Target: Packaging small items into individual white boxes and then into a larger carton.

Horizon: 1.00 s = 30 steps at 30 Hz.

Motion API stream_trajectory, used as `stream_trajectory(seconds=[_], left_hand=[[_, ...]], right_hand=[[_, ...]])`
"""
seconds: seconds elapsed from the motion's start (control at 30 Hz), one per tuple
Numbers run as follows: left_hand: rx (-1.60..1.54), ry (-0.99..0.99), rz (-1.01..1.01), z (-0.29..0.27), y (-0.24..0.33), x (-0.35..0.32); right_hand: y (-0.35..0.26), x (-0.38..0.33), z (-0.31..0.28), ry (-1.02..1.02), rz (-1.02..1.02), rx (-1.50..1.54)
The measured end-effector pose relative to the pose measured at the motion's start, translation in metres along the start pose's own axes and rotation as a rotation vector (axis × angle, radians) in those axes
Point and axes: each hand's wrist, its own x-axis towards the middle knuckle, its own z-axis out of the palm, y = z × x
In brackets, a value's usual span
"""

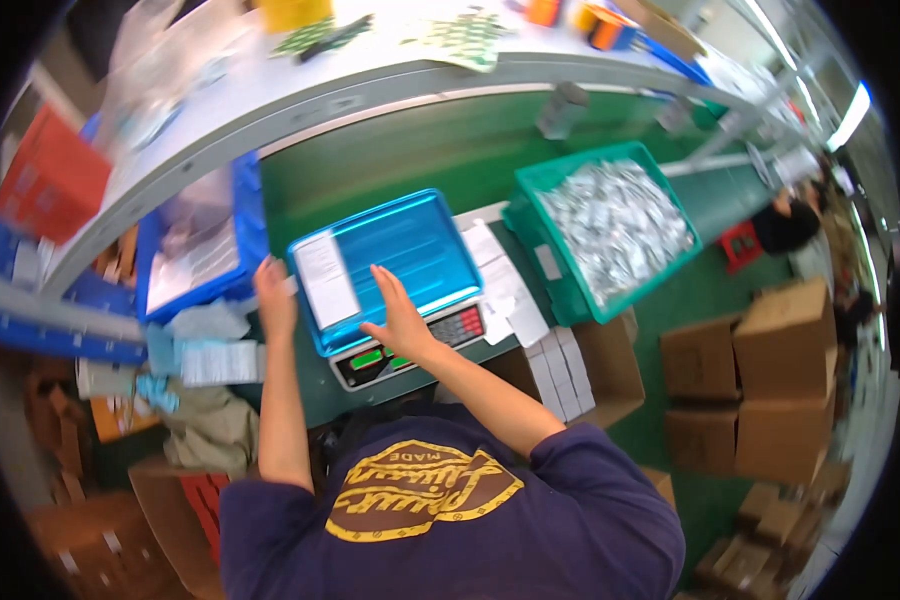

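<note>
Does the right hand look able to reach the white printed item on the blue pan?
Probably yes: the right hand is open just right of the white printed item, and nothing visible blocks the way.

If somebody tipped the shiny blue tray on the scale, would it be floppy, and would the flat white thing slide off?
The blue tray is probably stiff, because it has raised edges and ridges pressed into it. Its glossy shine suggests it might be slippery, so the flat white thing lying loose on it could slide.
</note>
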Motion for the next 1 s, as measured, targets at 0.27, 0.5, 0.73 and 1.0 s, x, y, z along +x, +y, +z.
stream_trajectory(seconds=[0.27, 0.5, 0.73, 1.0], left_hand=[[-0.191, -0.463, -0.649, -0.094, -0.113, -0.161], [0.177, -0.520, -0.460, -0.084, -0.142, -0.171], [0.168, -0.607, -0.702, -0.074, -0.097, -0.145], [0.103, -0.497, -0.843, -0.091, -0.122, -0.158]], right_hand=[[0.064, -0.045, -0.228, 0.873, 0.381, -0.138], [0.070, -0.023, -0.248, 0.642, 0.303, -0.297], [0.203, -0.009, -0.317, 0.707, 0.620, -0.957], [0.235, -0.003, -0.380, 0.443, 0.606, -1.046]])
